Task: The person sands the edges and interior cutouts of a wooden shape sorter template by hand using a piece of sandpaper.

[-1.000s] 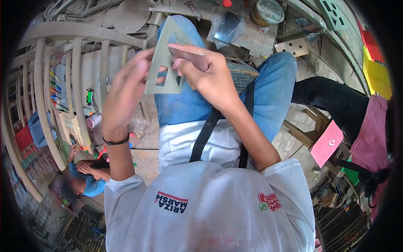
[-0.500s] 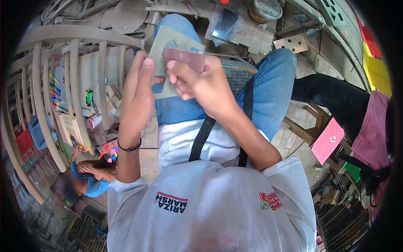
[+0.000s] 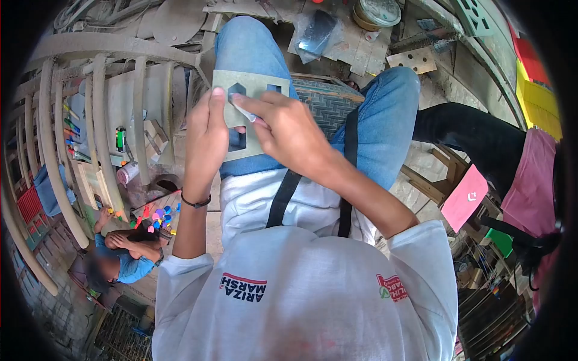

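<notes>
Over my thighs lies a flat pale grey-green board (image 3: pixel 253 80) with shaped cut-outs, one of them six-sided. My left hand (image 3: pixel 208 125) grips its left edge, thumb on top and fingertips showing through an opening. In my right hand (image 3: pixel 292 127) is a folded piece of reddish-brown sandpaper (image 3: pixel 245 112), pinched between the fingers. Its tip reaches the edge of the six-sided cut-out, near my left thumb. The right hand partly covers the board's right side.
A curved wooden railing (image 3: pixel 114 45) stands at left. Beyond it a person in a blue shirt (image 3: pixel 135 265) sits near small colourful pieces (image 3: pixel 162 218). Top centre holds a plastic-wrapped dark item (image 3: pixel 318 33) and a lidded tub (image 3: pixel 376 13). A pink sheet (image 3: pixel 462 198) is at right.
The board has turned more upright and lies flatter. My right hand has shifted down slightly, and the sandpaper has turned from broad side to edge-on at the six-sided cut-out.
</notes>
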The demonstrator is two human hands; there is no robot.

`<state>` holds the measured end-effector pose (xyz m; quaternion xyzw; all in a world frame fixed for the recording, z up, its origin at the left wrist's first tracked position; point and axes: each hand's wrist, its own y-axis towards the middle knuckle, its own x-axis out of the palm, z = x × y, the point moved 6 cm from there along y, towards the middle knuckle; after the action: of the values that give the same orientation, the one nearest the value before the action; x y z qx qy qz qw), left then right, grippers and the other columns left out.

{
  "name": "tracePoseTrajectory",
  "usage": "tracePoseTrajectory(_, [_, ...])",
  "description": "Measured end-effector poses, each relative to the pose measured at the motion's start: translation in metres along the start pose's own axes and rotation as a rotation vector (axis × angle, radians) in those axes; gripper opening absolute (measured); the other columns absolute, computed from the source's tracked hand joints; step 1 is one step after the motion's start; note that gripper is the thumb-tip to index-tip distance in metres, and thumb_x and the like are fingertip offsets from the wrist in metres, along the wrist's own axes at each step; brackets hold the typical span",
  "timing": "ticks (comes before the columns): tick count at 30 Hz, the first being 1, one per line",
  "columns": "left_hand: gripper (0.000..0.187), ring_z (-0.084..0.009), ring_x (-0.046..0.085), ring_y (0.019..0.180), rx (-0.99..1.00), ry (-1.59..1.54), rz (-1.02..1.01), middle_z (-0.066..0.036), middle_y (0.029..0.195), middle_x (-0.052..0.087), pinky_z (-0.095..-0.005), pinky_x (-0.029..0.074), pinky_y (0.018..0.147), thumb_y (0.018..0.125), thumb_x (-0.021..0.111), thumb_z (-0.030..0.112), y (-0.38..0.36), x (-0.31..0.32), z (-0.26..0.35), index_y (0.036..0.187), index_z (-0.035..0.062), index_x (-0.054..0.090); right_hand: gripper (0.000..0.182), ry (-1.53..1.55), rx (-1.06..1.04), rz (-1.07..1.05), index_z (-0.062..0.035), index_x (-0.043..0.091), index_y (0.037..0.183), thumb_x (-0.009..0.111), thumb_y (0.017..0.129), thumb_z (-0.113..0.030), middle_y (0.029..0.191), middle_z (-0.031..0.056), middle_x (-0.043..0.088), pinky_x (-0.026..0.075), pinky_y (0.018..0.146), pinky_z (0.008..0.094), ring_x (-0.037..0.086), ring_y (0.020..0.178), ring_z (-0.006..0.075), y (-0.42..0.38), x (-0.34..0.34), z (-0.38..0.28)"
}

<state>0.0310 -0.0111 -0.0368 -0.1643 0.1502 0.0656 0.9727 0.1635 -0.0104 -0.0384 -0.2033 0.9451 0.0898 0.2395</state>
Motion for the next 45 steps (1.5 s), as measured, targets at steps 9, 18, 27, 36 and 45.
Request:
tracePoseTrajectory(9, [0.044,-0.0152,0.062,0.057,0.124,0.257,-0.053,-0.012,0.066,0.058,-0.0308,0.046,0.051,0.104,0.041,0.029,0.008,0.001,0.014,0.083,-0.0048,0.058,0.049,-0.057,0.001,0.066,-0.0015,0.060,0.127,0.064,0.078,0.002,0.088,0.0162,0.059,0.052,0.066,0.0404,0.062,0.069,0.0337,-0.012,0.003,-0.003])
tracePoseTrajectory(18, [0.043,-0.0091,0.058,0.057,0.074,0.186,-0.400,-0.004,0.067,0.061,-0.0247,0.044,0.049,0.103,0.045,0.033,0.027,-0.005,0.025,0.085,-0.0032,0.062,0.037,-0.400,-0.395,-0.074,-0.0134,0.067,0.119,0.064,0.082,-0.011,0.088,0.0102,0.061,0.054,0.058,0.0381,0.066,0.073,0.0259,0.009,-0.041,-0.004])
tracePoseTrajectory(27, [0.048,-0.0078,0.055,0.058,-0.136,0.369,-0.894,-0.003,0.069,0.061,-0.0231,0.045,0.052,0.103,0.043,0.038,0.040,0.005,0.039,0.089,-0.0019,0.064,0.035,-0.646,-0.886,-0.324,-0.0130,0.070,0.113,0.064,0.079,-0.016,0.093,0.0027,0.059,0.053,0.063,0.0313,0.061,0.081,0.0177,0.022,-0.056,-0.017])
tracePoseTrajectory(36, [0.039,-0.0137,0.054,0.093,-0.226,0.600,-0.999,-0.009,0.103,0.062,-0.0273,0.043,0.084,0.102,0.046,0.033,0.048,0.006,0.046,0.107,-0.0019,0.062,0.022,-0.715,-1.020,-0.384,-0.0122,0.073,0.099,0.065,0.079,-0.016,0.093,0.0028,0.059,0.053,0.071,0.0288,0.061,0.083,0.0172,0.029,-0.067,-0.048])
tracePoseTrajectory(45, [0.036,-0.0116,0.058,0.089,-0.034,0.563,-0.939,-0.007,0.095,0.065,-0.0258,0.046,0.080,0.100,0.049,0.033,0.062,0.006,0.049,0.102,0.0000,0.064,0.028,-0.581,-0.897,-0.317,-0.0116,0.071,0.107,0.065,0.080,-0.015,0.092,0.0059,0.061,0.054,0.073,0.0332,0.063,0.084,0.0211,0.037,-0.073,-0.041])
